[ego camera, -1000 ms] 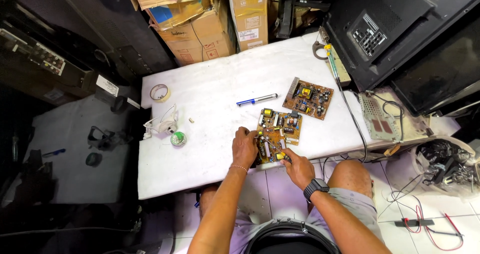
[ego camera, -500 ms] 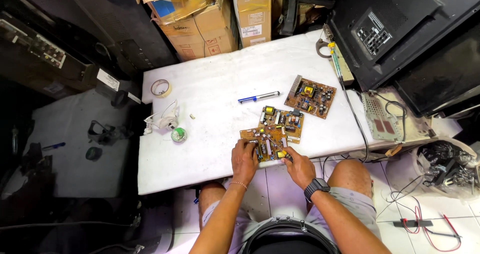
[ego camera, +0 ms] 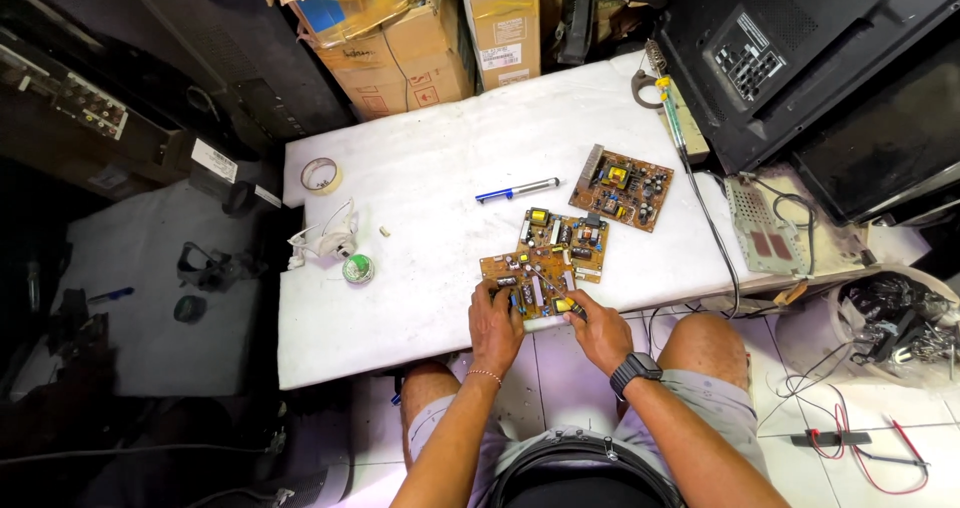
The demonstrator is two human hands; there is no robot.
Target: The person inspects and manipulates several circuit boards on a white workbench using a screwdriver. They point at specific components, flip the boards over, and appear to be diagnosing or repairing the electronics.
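Brown circuit board (ego camera: 545, 263), white table (ego camera: 430, 168), blue-and-silver pen (ego camera: 517, 190), black wristwatch (ego camera: 634, 371).

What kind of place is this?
It looks like an electronics repair workshop. Bare circuit boards lie on a white table, a soldering iron rests at its far edge, and an opened television back stands beside it.

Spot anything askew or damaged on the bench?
Nothing looks damaged. The circuit board under both hands overhangs the table front edge, and the second board lies skewed. The soldering iron rests near the far edge.
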